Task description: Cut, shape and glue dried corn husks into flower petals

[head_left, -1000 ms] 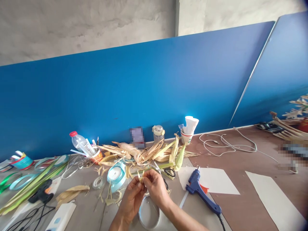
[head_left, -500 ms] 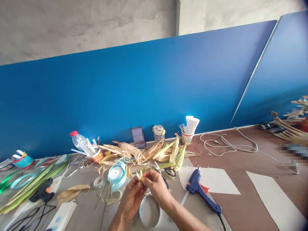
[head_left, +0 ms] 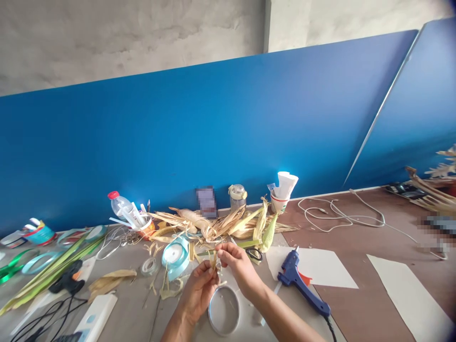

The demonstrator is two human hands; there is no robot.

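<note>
Both my hands meet low in the middle of the head view, over the table. My left hand (head_left: 200,289) and my right hand (head_left: 238,268) pinch a small piece of dried corn husk (head_left: 213,259) between their fingertips. Just below them lies a round metal lid (head_left: 223,309). A pile of corn husks (head_left: 213,225) and a roll of pale blue ribbon (head_left: 174,255) lie right behind my hands, with black-handled scissors (head_left: 253,254) beside my right hand.
A blue glue gun (head_left: 301,287) lies on white paper (head_left: 317,267) to the right. White cable (head_left: 342,216), a paper cup (head_left: 280,202), a jar (head_left: 237,195) and a plastic bottle (head_left: 121,205) stand along the blue board (head_left: 199,137). Green strips (head_left: 42,275), ribbons and a black tool (head_left: 67,284) lie left.
My hands have risen slightly and drawn a little apart, still working the husk piece. The view has shifted slightly to the left.
</note>
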